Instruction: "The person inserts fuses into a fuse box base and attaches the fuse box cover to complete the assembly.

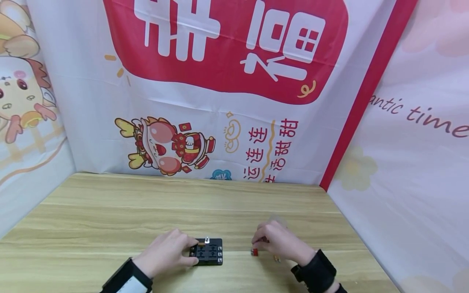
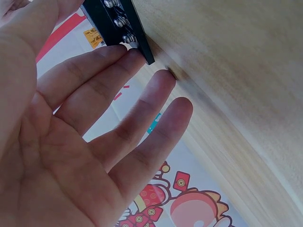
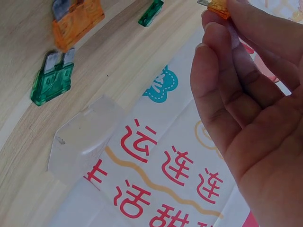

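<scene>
Orange translucent fuse point(image 3: 218, 8) sits pinched in right grip point(image 1: 280, 241); left grip point(image 1: 169, 250) holds rectangular block point(image 1: 210, 254).

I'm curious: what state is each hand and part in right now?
Left hand: gripping the black fuse block
Right hand: pinching an orange blade fuse
Black fuse block: uncovered, on the table
Other orange blade fuse: loose, on the table
Two green blade fuses: loose, on the table
Clear plastic cover: off the block
Small red piece: by the right hand; held or loose, unclear

Black fuse block point(image 1: 209, 252) partly hidden
</scene>
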A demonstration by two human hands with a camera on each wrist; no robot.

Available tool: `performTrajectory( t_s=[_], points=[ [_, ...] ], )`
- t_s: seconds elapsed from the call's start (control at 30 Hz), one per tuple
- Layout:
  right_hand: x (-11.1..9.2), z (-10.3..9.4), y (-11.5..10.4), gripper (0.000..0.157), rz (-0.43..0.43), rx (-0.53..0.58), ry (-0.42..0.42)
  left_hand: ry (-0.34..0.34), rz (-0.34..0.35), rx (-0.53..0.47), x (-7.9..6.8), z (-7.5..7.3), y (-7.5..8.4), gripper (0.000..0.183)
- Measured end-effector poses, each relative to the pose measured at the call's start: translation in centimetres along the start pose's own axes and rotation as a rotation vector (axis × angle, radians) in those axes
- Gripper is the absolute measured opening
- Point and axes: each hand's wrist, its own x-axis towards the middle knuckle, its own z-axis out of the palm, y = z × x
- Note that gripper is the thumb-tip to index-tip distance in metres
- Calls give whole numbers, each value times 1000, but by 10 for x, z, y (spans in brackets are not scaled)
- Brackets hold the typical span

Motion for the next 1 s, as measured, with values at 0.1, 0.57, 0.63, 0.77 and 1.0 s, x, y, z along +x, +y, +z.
performTrajectory(
  t_s=[0.1,0.57,0.63,0.77,1.0],
  points=[
    [1,1,-2,6,-6,-22,11,0,-3,6,0,0,0,35],
    [6,7,-6,7,69,-15,-18,-7,-7,-1,1,0,0,34],
    [5,8,-6,7,65,-13,-12,-8,-8,-1,1,0,0,34],
    [6,8,-7,8,57,-14,-6,-13,-13,-3,1,0,-1,36],
    [9,7,-12,10,82,-17,-24,-10,-11,-2,1,-1,-1,39]
  ],
)
